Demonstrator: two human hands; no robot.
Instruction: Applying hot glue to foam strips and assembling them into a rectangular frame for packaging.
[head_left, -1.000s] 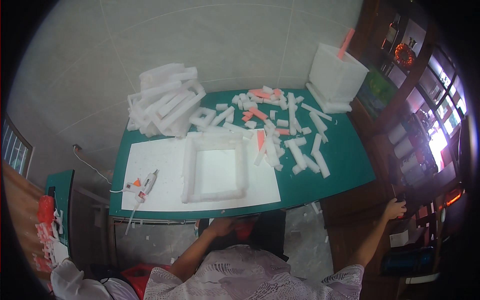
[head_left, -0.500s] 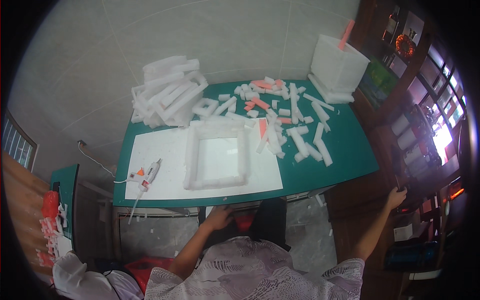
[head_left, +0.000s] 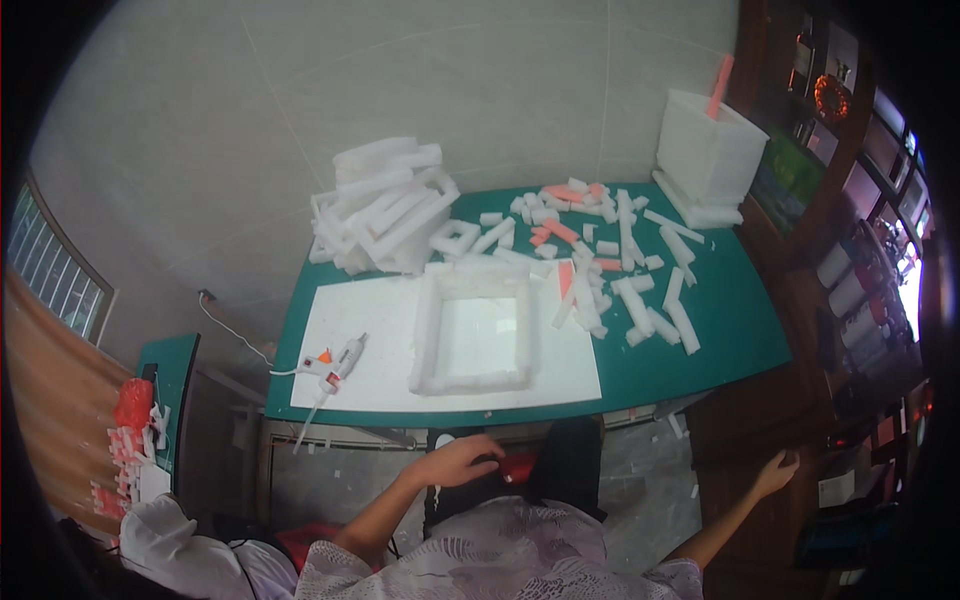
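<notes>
Over my lap, in front of the table's near edge, my left hand [head_left: 462,460] is open, its fingers loosely bent and holding nothing. Out to the right, beside the dark wooden cabinet, my right hand [head_left: 774,473] has its fingers curled in; whatever they may hold is hidden. A square frame of white foam strips [head_left: 470,381] lies on a white board [head_left: 570,372] on the green table [head_left: 735,330]. To the frame's left, a white glue gun [head_left: 345,362] with an orange trigger rests on the board, a glue stick sticking out of its back.
Stacked foam frames [head_left: 385,215] stand at the back left. Loose white and pink foam pieces [head_left: 632,298] cover the table's right half. A white foam box [head_left: 710,150] stands at the far right corner. A person in white [head_left: 180,550] is at my lower left.
My right hand has drawn back toward me, away from the cabinet's upper part, and its fingers have curled. My left hand has shifted slightly rightward over my lap. The view has turned left.
</notes>
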